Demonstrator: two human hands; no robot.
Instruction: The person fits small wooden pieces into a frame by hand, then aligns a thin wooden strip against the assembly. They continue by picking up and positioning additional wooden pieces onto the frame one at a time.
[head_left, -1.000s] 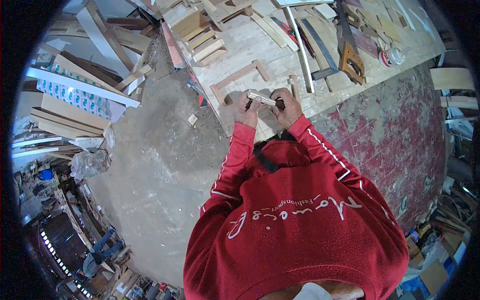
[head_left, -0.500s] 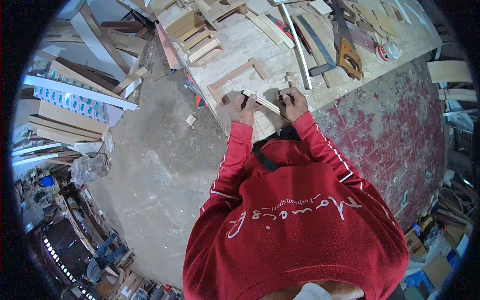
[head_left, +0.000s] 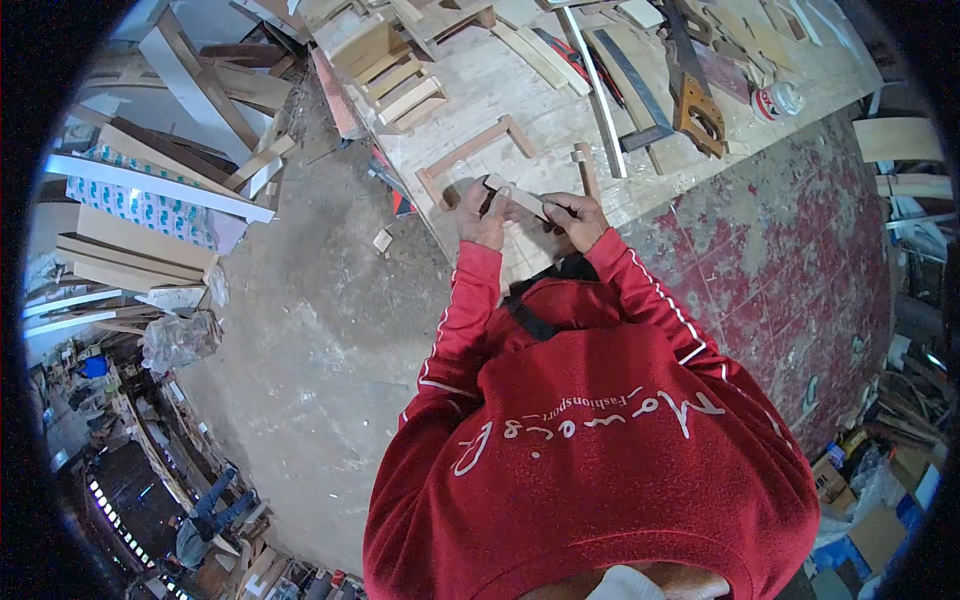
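Observation:
Both hands are over the near corner of the workbench [head_left: 640, 195]. A short light wooden piece [head_left: 523, 200] spans the gap between them. My left hand [head_left: 484, 215] has its fingers closed on the upper-left end of the piece. At the lower-right end, my right hand [head_left: 577, 219] pinches it between thumb and fingers. Just beyond my hands lies a U-shaped wooden frame [head_left: 470, 147] on the bench. A small upright-looking wooden strip [head_left: 587, 168] is beside my right hand, on the bench.
A handsaw [head_left: 699, 115], a dark metal square [head_left: 645, 135], a long white strip [head_left: 597, 95] and a jar [head_left: 776, 101] lie on the bench. Box-like wooden parts [head_left: 395, 80] stand at its left. Stacked boards [head_left: 140, 245] line the floor's left side.
The wooden piece has turned so a broad face shows. My right hand has shifted slightly left and down, uncovering more of the small strip beside it.

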